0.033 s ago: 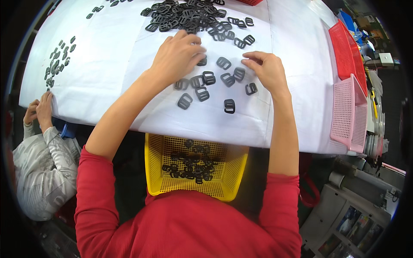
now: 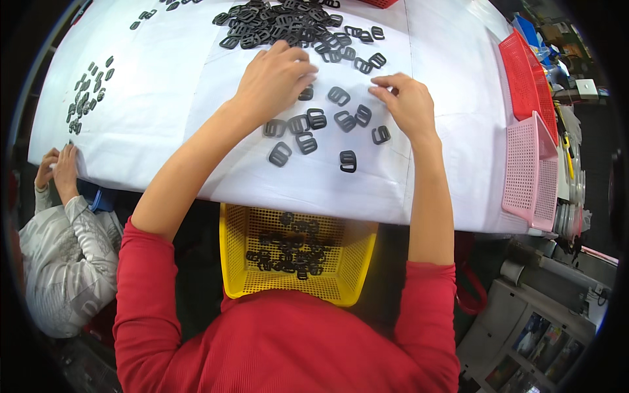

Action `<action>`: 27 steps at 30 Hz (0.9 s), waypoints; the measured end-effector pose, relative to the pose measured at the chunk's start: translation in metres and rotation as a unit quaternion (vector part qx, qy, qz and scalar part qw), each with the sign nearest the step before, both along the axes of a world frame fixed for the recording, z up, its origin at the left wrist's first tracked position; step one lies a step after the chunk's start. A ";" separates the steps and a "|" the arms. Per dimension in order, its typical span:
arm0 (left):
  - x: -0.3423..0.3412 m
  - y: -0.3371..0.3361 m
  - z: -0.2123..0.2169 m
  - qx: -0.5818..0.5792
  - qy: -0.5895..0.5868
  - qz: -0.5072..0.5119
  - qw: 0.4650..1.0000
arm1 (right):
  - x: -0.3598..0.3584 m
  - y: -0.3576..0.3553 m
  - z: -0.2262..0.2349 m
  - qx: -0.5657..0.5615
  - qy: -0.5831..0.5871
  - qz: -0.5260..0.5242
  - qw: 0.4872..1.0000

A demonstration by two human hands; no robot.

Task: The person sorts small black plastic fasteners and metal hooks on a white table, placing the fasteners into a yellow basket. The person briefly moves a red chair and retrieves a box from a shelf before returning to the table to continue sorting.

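My left hand (image 2: 274,77) hovers just in front of a big pile of black plastic strap buckles (image 2: 275,25), its fingers apart and slightly bent. One buckle (image 2: 306,93) lies partly hidden beside its thumb. To the right, my right hand (image 2: 407,103) is raised over the white cloth with a gap between thumb and forefinger; its other fingers curl in, and nothing shows in its grip. Between and below both hands several loose buckles (image 2: 345,121) are scattered flat on the cloth. A single buckle (image 2: 348,161) sits nearest to me.
Under the table edge, a yellow basket (image 2: 230,262) contains more black buckles. Red (image 2: 517,72) and pink baskets (image 2: 521,167) stand along the right edge. At the left, a co-worker's hands (image 2: 60,169) are close to another group of buckles (image 2: 84,98) on the white-covered table (image 2: 154,141).
My left hand's fingers have shifted slightly away from me and to the right. My right hand and the loose buckles stay almost where they were.
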State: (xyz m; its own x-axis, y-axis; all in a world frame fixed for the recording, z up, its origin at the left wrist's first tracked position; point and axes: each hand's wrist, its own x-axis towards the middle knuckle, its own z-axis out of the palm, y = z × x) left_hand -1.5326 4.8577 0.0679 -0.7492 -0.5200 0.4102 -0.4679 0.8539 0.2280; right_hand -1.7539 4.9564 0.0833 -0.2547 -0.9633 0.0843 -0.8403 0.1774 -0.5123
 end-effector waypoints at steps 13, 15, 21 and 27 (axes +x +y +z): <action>-0.069 -0.023 -0.001 0.233 0.036 0.045 0.971 | -0.016 -0.015 -0.009 0.000 -0.020 -0.012 1.000; -0.065 -0.020 0.005 0.289 0.031 0.037 0.956 | -0.020 -0.014 -0.011 -0.058 0.044 -0.014 0.997; -0.023 -0.036 0.027 0.206 0.147 0.045 0.967 | -0.029 -0.030 -0.026 -0.150 0.210 0.010 0.966; 0.029 -0.032 0.021 0.193 0.102 0.087 0.972 | -0.048 -0.031 -0.025 -0.051 -0.112 -0.076 0.990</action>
State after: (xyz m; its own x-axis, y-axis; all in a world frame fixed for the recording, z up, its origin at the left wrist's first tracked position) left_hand -1.5038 4.8257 0.0885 -0.5591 -0.7766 0.2904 -0.5098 0.5982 0.6183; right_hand -1.8018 4.9250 0.0585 -0.4190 -0.9019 0.1050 -0.6720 0.2303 -0.7039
